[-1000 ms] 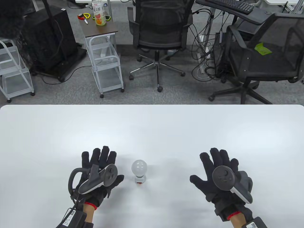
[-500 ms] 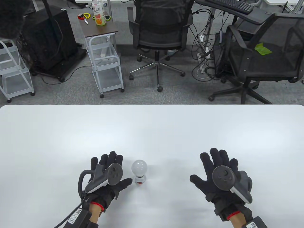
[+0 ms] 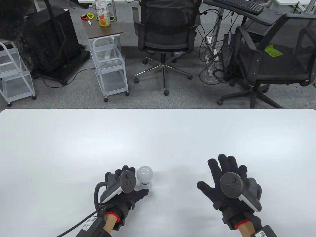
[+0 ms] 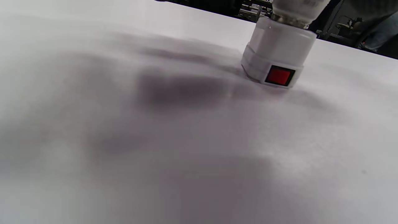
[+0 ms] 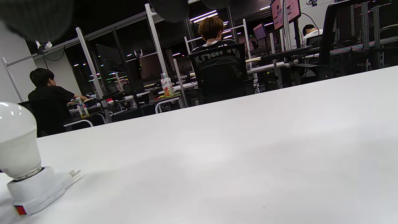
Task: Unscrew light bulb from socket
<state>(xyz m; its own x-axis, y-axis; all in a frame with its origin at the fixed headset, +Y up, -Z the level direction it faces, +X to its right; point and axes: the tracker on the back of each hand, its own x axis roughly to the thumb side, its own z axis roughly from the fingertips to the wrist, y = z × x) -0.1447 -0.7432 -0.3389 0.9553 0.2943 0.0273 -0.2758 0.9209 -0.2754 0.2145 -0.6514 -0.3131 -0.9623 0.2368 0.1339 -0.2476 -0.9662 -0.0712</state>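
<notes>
Standing upright on the white counter (image 3: 158,138), a frosted white light bulb (image 3: 144,173) sits screwed into a small white plastic socket (image 4: 275,59) with a red square switch (image 4: 280,76) on its side. Its long axis runs vertically: the round globe points straight up and the threaded neck points down into the socket, whose flat base rests on the counter. The bulb is just beside the left hand (image 3: 123,195), on its thumb side, and well apart from the right hand (image 3: 228,184), off to that hand's left. The left hand lies low with its thumb reaching toward the socket's base; whether it touches the socket cannot be told, and its fingers look loosely open, gripping nothing. The right hand rests flat, fingers spread wide, holding nothing. The bulb is probably light, smooth and somewhat slippery under glove fabric, and likely fragile if squeezed hard or knocked over. The socket looks light too, so it would likely spin or tip unless held down. A sensible hold is one hand pinching the socket's faceted base while the other cups the globe around its widest part and turns gently.
</notes>
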